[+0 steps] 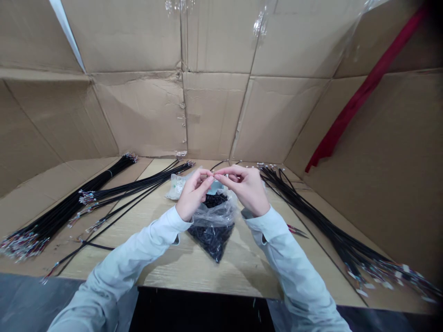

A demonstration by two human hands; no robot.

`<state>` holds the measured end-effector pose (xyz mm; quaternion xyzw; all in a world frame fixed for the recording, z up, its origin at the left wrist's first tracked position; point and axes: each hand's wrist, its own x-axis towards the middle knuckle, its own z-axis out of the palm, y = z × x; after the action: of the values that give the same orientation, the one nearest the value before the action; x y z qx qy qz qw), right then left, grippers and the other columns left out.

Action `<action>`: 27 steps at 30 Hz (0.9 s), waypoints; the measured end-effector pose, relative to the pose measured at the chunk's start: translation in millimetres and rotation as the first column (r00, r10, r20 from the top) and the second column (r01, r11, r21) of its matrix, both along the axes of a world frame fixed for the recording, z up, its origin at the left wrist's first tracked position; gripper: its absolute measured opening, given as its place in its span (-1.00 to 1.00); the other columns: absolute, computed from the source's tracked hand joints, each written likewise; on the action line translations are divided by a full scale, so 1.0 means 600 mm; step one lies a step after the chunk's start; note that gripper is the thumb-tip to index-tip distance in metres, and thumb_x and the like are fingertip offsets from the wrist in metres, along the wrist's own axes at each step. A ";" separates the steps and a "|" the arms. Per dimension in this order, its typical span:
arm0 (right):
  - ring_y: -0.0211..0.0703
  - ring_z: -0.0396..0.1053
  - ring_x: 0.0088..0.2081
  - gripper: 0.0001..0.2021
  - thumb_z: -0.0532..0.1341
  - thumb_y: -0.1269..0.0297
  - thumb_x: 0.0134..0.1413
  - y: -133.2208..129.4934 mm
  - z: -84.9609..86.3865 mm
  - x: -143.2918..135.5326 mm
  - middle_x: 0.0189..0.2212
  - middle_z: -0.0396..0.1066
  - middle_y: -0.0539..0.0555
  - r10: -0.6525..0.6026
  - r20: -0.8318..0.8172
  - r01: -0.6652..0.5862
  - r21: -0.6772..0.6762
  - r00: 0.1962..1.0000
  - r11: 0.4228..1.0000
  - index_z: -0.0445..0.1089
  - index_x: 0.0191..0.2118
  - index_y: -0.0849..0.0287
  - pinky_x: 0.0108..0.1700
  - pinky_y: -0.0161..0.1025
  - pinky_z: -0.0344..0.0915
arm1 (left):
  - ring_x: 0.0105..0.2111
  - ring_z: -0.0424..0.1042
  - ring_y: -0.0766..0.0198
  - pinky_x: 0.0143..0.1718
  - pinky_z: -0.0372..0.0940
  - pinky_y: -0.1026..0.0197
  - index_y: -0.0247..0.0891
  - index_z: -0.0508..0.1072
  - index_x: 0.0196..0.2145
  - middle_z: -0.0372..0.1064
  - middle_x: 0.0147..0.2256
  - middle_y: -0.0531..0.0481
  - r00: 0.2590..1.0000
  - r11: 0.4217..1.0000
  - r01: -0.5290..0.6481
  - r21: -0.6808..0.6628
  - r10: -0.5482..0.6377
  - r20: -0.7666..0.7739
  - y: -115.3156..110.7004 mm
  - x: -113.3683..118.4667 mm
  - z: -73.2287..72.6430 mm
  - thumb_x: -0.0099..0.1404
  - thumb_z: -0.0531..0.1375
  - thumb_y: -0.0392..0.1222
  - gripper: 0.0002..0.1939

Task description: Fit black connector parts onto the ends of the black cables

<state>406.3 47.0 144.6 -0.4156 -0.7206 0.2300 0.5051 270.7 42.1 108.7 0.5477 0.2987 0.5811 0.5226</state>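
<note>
My left hand (pixel 194 192) and my right hand (pixel 248 188) meet over the middle of the table, fingertips pinched and touching each other. Whatever sits between the fingertips is too small to make out. Just below and behind them lies an open clear plastic bag (pixel 212 233) of small black pieces. Partly covered by my left hand, a second clear bag (pixel 176 185) with small pale parts lies behind it. Past the fingertips, part of a thin black cable (pixel 218 163) shows at the back of the table.
Bundles of black cables with coloured wire ends lie at left: a thick tied one (pixel 86 198) and a looser one (pixel 138 185). Another cable bundle (pixel 321 226) with white connectors runs along the right. Red-handled pliers (pixel 296 231) lie beside my right sleeve. Cardboard walls (pixel 214 115) enclose the table (pixel 166 272).
</note>
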 end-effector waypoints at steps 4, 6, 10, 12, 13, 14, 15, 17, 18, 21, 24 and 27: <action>-0.48 -0.02 -0.64 -0.65 0.28 0.11 -0.26 -0.004 -0.002 -0.005 -0.75 0.09 -0.07 0.013 -0.131 -0.033 -0.157 0.991 0.987 0.48 -0.40 0.35 -0.57 -0.42 -0.07 | -0.63 -0.02 0.52 -0.74 -0.17 0.49 -0.25 0.24 -0.34 0.05 -0.55 0.13 1.000 1.000 -0.020 0.011 0.020 0.007 0.000 0.001 0.001 0.11 0.17 -0.05 -0.74; -0.48 -0.01 -0.65 -0.64 0.28 0.10 -0.27 -0.005 -0.001 -0.005 -0.74 0.13 -0.06 -0.005 -0.156 -0.025 -0.194 0.988 0.981 0.48 -0.40 0.36 -0.59 -0.42 -0.08 | -0.63 -0.02 0.53 -0.73 -0.18 0.49 -0.24 0.24 -0.34 0.05 -0.54 0.13 0.999 1.000 -0.024 0.013 0.024 0.025 0.001 0.000 0.000 0.11 0.17 -0.04 -0.74; -0.49 -0.01 -0.66 -0.70 0.27 0.18 -0.27 -0.007 0.005 0.002 -0.73 0.15 -0.06 0.012 -0.111 -0.041 -0.256 0.994 0.966 0.47 -0.44 0.37 -0.61 -0.43 -0.07 | -0.63 -0.01 0.54 -0.72 -0.19 0.49 -0.24 0.22 -0.32 0.08 -0.51 0.12 0.997 1.000 0.001 0.004 -0.001 0.075 0.002 -0.002 0.000 0.12 0.17 -0.05 -0.74; -0.50 -0.03 -0.66 -0.74 0.26 0.24 -0.26 -0.006 0.009 0.006 -0.75 0.13 -0.08 0.060 -0.026 -0.065 -0.296 0.998 0.953 0.46 -0.46 0.38 -0.61 -0.44 -0.09 | -0.63 -0.01 0.54 -0.71 -0.20 0.49 -0.23 0.22 -0.32 0.10 -0.50 0.11 0.996 1.000 0.018 0.000 -0.018 0.092 0.002 -0.003 0.001 0.13 0.16 -0.05 -0.75; -0.51 -0.05 -0.67 -0.76 0.25 0.25 -0.25 -0.006 0.012 0.009 -0.77 0.09 -0.09 0.087 0.027 -0.074 -0.312 0.996 0.947 0.46 -0.47 0.38 -0.61 -0.44 -0.12 | -0.63 -0.02 0.54 -0.71 -0.20 0.49 -0.23 0.22 -0.32 0.10 -0.50 0.11 0.995 1.000 0.019 -0.001 -0.019 0.096 0.001 -0.003 0.001 0.13 0.16 -0.06 -0.75; -0.51 -0.07 -0.67 -0.77 0.24 0.26 -0.24 -0.005 0.014 0.011 -0.78 0.07 -0.10 0.116 0.084 -0.083 -0.328 0.990 0.941 0.46 -0.47 0.38 -0.61 -0.43 -0.15 | -0.63 -0.02 0.54 -0.71 -0.20 0.48 -0.24 0.22 -0.32 0.10 -0.50 0.11 0.995 1.000 0.018 0.000 -0.018 0.095 0.001 -0.003 0.002 0.13 0.16 -0.06 -0.75; -0.52 -0.09 -0.67 -0.78 0.23 0.26 -0.22 -0.005 0.016 0.015 -0.78 0.05 -0.11 0.144 0.140 -0.089 -0.340 0.980 0.936 0.46 -0.47 0.37 -0.61 -0.43 -0.17 | -0.63 -0.02 0.53 -0.71 -0.20 0.48 -0.24 0.22 -0.32 0.10 -0.50 0.11 0.996 1.000 0.015 0.003 -0.015 0.090 0.001 -0.003 0.002 0.13 0.16 -0.06 -0.75; -0.51 -0.10 -0.67 -0.77 0.23 0.25 -0.20 -0.004 0.023 0.025 -0.77 0.03 -0.11 0.176 0.238 -0.087 -0.343 0.955 0.935 0.47 -0.46 0.35 -0.61 -0.43 -0.19 | -0.61 -0.02 0.52 -0.71 -0.19 0.48 -0.24 0.22 -0.33 0.09 -0.50 0.11 0.998 1.000 0.007 0.006 -0.008 0.064 0.000 -0.002 0.001 0.12 0.16 -0.05 -0.75; -0.51 -0.10 -0.67 -0.76 0.23 0.23 -0.19 -0.005 0.027 0.033 -0.77 0.03 -0.10 0.169 0.274 -0.073 -0.327 0.947 0.942 0.47 -0.44 0.34 -0.61 -0.42 -0.19 | -0.60 -0.01 0.52 -0.70 -0.18 0.48 -0.24 0.23 -0.34 0.09 -0.49 0.10 0.999 1.000 0.003 0.007 -0.003 0.043 -0.001 -0.002 0.000 0.12 0.16 -0.05 -0.75; -0.47 -0.02 -0.65 -0.69 0.20 0.18 -0.12 -0.009 0.040 0.062 -0.73 0.09 -0.08 0.025 0.287 0.037 -0.209 0.958 0.977 0.46 -0.31 0.33 -0.60 -0.42 -0.12 | -0.58 0.00 0.51 -0.69 -0.14 0.48 -0.24 0.25 -0.34 0.10 -0.46 0.09 1.000 1.000 -0.003 0.016 0.003 -0.022 0.000 0.001 -0.005 0.13 0.16 -0.05 -0.77; -0.43 0.11 -0.59 -0.68 0.11 0.24 -0.02 -0.012 0.046 0.086 -0.62 0.18 -0.03 -0.076 0.252 0.108 -0.116 0.965 0.987 0.36 -0.16 0.31 -0.55 -0.42 0.06 | -0.58 -0.01 0.50 -0.68 -0.11 0.47 -0.26 0.25 -0.34 0.11 -0.46 0.09 0.997 1.000 0.006 0.011 -0.005 -0.074 0.002 0.005 -0.011 0.15 0.13 -0.06 -0.77; -0.42 0.19 -0.54 -0.70 0.02 0.32 0.04 -0.012 0.041 0.092 -0.50 0.23 0.00 0.030 0.252 0.006 -0.140 0.967 0.990 0.26 -0.10 0.29 -0.48 -0.40 0.19 | -0.58 0.01 0.50 -0.66 -0.09 0.44 -0.29 0.25 -0.35 0.11 -0.49 0.09 0.994 1.000 -0.023 -0.015 0.022 -0.106 0.005 0.007 -0.015 0.16 0.12 -0.09 -0.80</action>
<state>461.4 39.9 169.1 -0.4715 -0.7638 0.2280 0.3773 275.1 45.4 99.9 0.5703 0.3368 0.5546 0.5037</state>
